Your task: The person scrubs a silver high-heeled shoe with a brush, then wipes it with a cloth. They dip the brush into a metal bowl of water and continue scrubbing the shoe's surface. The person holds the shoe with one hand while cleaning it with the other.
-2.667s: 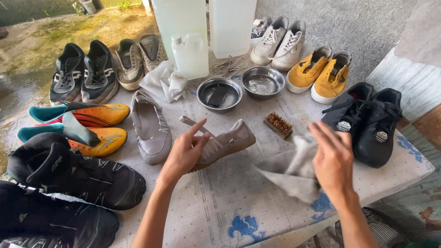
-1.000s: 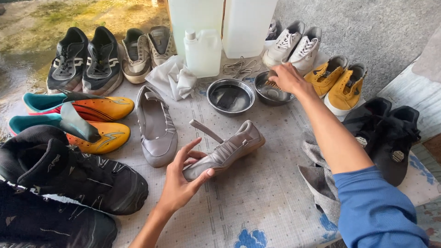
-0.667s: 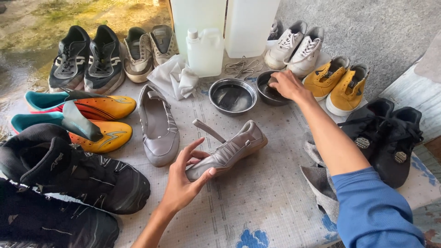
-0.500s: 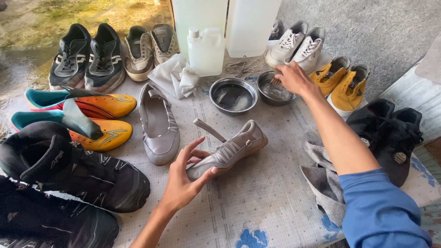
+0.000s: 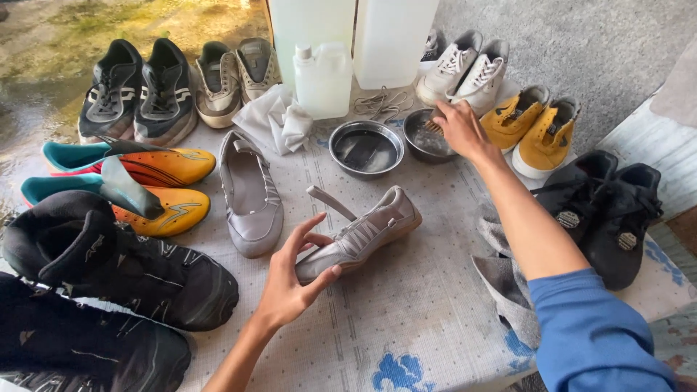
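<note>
While the grey slip-on shoe [image 5: 361, 234] lies tilted on its side mid-table, the left hand [image 5: 292, 279] clasps its toe and the right hand [image 5: 459, 128] closes on a brush [image 5: 433, 127] in the right-hand metal bowl [image 5: 428, 138]. Judged a wetting step before scrubbing; next, the loaded brush must meet the steadied shoe.

Held shoe [image 5: 363, 236]: grey
Sleeve [image 5: 595, 334]: blue
Far-right pair [image 5: 534, 131]: mustard yellow
Left-edge boots [image 5: 156, 167]: orange, teal
Desk [image 5: 428, 319]: white, blue motifs

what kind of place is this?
Likely an outdoor shoe-cleaning spot: a cloth-covered table crowded with pairs of shoes, two metal bowls, and wet mossy ground behind. The left hand grips a grey slip-on shoe; the right hand reaches into the right-hand metal bowl.
</note>
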